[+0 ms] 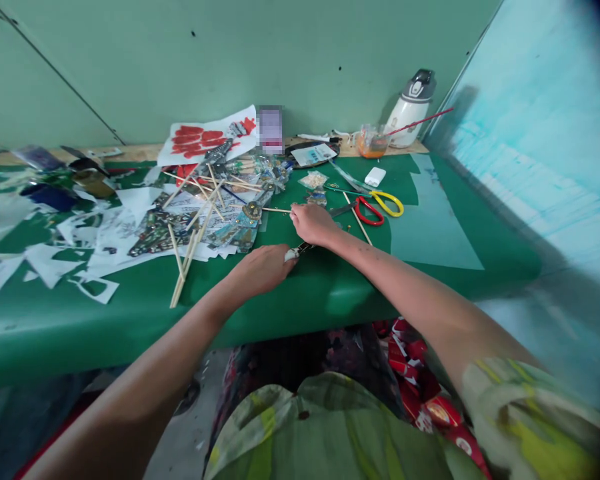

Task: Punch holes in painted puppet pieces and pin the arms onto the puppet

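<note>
My left hand point(267, 267) is closed just above the front part of the green-covered table point(340, 293). A small white piece point(291, 255) shows at its fingertips, and a short shiny, dark bit point(304, 247) lies between my two hands, too small to name. My right hand point(313, 223) is closed slightly farther back, its fingers bent together. A thin wooden stick point(277, 211) meets its fingertips; whether they grip it I cannot tell. At the stick's other end is a round gold-and-grey decorated piece point(252, 211). Scissors with red and yellow handles point(369, 211) lie right of my right hand.
Wooden sticks point(193, 257) lie loosely over patterned pieces and cut white paper point(115, 233) on the left. Behind are a red-marked sheet point(205, 141), a cup of orange stuff point(371, 143) and a white bottle point(411, 113). A pale blue wall point(540, 133) stands right.
</note>
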The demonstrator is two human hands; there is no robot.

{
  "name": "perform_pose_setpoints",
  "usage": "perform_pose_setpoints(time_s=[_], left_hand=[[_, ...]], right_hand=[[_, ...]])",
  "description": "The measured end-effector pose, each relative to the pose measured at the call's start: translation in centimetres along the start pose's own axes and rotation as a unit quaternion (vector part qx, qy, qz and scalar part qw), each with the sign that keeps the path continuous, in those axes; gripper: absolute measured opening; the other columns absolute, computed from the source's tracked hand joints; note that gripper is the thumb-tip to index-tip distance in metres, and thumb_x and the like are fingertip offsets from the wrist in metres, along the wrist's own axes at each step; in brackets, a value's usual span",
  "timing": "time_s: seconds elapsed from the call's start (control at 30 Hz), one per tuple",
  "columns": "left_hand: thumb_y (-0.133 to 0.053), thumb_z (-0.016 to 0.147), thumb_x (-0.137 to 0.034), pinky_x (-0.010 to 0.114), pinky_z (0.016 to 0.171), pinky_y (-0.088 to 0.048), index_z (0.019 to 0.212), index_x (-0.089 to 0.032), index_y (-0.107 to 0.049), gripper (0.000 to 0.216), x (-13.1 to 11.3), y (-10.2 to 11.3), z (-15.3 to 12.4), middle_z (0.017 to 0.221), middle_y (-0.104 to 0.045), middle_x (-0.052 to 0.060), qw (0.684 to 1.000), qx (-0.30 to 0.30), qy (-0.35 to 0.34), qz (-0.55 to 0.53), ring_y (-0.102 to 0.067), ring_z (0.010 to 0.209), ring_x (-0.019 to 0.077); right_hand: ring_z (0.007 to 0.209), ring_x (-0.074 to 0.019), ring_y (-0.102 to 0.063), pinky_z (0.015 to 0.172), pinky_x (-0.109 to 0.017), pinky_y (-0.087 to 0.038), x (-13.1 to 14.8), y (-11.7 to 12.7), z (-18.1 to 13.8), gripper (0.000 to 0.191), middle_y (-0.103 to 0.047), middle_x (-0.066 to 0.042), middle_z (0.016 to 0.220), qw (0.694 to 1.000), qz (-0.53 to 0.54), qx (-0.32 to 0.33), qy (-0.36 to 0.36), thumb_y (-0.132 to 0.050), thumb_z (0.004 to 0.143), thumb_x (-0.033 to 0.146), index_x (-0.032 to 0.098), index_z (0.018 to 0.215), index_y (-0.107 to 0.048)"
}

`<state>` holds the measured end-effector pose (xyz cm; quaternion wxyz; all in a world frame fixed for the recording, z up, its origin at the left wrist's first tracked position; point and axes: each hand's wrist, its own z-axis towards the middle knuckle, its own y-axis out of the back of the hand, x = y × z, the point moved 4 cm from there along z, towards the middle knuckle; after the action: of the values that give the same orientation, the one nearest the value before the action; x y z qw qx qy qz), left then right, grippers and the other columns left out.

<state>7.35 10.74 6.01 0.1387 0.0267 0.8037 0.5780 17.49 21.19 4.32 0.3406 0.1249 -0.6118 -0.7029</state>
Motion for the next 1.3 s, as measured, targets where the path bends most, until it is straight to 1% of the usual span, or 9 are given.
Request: perform_pose_setpoints(time_s=[0.13, 0.23, 0.3, 0.4, 0.53, 0.73, 0.87, 1.0, 1.3], left_hand=[[-0.033, 0.093, -0.041, 0.034, 0.074, -0.043, 0.093, -0.017, -0.056, 0.033, -0.3, 0.1, -0.2, 0.094, -0.068, 0.014, 1.000, -0.003, 0.001, 0.009, -0.065, 0.094, 0.0302], [-0.039, 0.092, -0.047, 0.035, 0.073, -0.044, 0.098, -0.016, -0.054, 0.035, -0.7, 0.3, -0.4, 0.093, -0.069, 0.015, 1.000, -0.009, 0.018, 0.007, -0.066, 0.093, 0.0318], [-0.043, 0.090, -0.050, 0.036, 0.073, -0.044, 0.105, -0.015, -0.052, 0.040, -0.8, 0.4, -0.6, 0.095, -0.069, 0.016, 0.999, -0.023, 0.033, 0.001, -0.066, 0.093, 0.0335], [-0.048, 0.088, -0.049, 0.036, 0.072, -0.045, 0.112, -0.015, -0.048, 0.042, -0.7, 0.5, -1.0, 0.096, -0.068, 0.015, 0.996, -0.064, 0.056, -0.004, -0.066, 0.092, 0.0335], [-0.052, 0.086, -0.048, 0.035, 0.069, -0.045, 0.109, -0.017, -0.049, 0.039, -0.4, 0.3, -1.3, 0.094, -0.068, 0.012, 0.990, -0.123, 0.063, 0.011, -0.067, 0.087, 0.0311], [-0.053, 0.086, -0.049, 0.033, 0.065, -0.044, 0.109, -0.018, -0.051, 0.039, -1.0, 0.2, -2.5, 0.100, -0.067, 0.011, 0.982, -0.171, 0.064, 0.044, -0.067, 0.085, 0.0288], [-0.049, 0.088, -0.042, 0.031, 0.062, -0.042, 0.106, -0.018, -0.057, 0.031, -0.9, 0.4, -3.9, 0.095, -0.068, 0.009, 0.979, -0.188, 0.061, 0.053, -0.066, 0.081, 0.0261], [-0.049, 0.089, -0.037, 0.031, 0.064, -0.042, 0.100, -0.019, -0.063, 0.025, -0.2, 0.2, -4.9, 0.091, -0.069, 0.007, 0.976, -0.208, 0.055, 0.041, -0.066, 0.082, 0.0245], [-0.045, 0.094, -0.032, 0.030, 0.068, -0.041, 0.091, -0.017, -0.064, 0.025, -0.3, -0.6, -5.0, 0.086, -0.065, 0.008, 0.973, -0.225, 0.037, 0.037, -0.063, 0.082, 0.0221]], right_hand=[[0.081, -0.0242, -0.061, 0.068, -0.033, -0.039, 0.0, 0.0, -0.3, 0.025, -0.070, -0.015, 0.091, 1.000, -0.016, -0.001, 0.010, -0.037, 0.093, 0.016, 0.012, 0.098, -0.062], [0.080, -0.0244, -0.062, 0.067, -0.033, -0.039, 0.0, 0.0, -0.3, 0.025, -0.070, -0.016, 0.091, 1.000, -0.020, 0.003, 0.008, -0.037, 0.092, 0.016, 0.012, 0.100, -0.061], [0.080, -0.0244, -0.062, 0.065, -0.033, -0.038, 0.0, 0.0, -0.3, 0.026, -0.070, -0.016, 0.091, 1.000, -0.023, 0.002, 0.004, -0.036, 0.093, 0.017, 0.012, 0.101, -0.060], [0.080, -0.0244, -0.063, 0.063, -0.032, -0.036, 0.0, 0.1, -0.5, 0.027, -0.070, -0.015, 0.090, 1.000, -0.028, 0.000, -0.001, -0.034, 0.094, 0.020, 0.013, 0.101, -0.059], [0.081, -0.0241, -0.063, 0.062, -0.031, -0.034, 0.0, 0.1, -0.6, 0.028, -0.070, -0.014, 0.091, 0.999, -0.035, 0.001, 0.000, -0.032, 0.096, 0.023, 0.014, 0.101, -0.058], [0.083, -0.0244, -0.064, 0.063, -0.032, -0.034, 0.1, 0.2, -0.5, 0.029, -0.070, -0.013, 0.094, 0.999, -0.047, 0.010, -0.015, -0.030, 0.097, 0.025, 0.015, 0.103, -0.057], [0.081, -0.0236, -0.064, 0.062, -0.032, -0.033, 0.1, 0.2, -0.5, 0.028, -0.070, -0.012, 0.093, 0.999, -0.043, 0.004, -0.015, -0.032, 0.096, 0.023, 0.015, 0.102, -0.058], [0.080, -0.0222, -0.063, 0.062, -0.031, -0.034, 0.0, 0.0, -0.5, 0.028, -0.070, -0.011, 0.092, 0.999, -0.036, 0.005, -0.024, -0.032, 0.097, 0.023, 0.016, 0.102, -0.058], [0.079, -0.0215, -0.062, 0.062, -0.031, -0.033, 0.2, 0.0, -0.5, 0.030, -0.069, -0.012, 0.093, 0.999, -0.044, 0.010, -0.026, -0.031, 0.098, 0.024, 0.015, 0.102, -0.059]])
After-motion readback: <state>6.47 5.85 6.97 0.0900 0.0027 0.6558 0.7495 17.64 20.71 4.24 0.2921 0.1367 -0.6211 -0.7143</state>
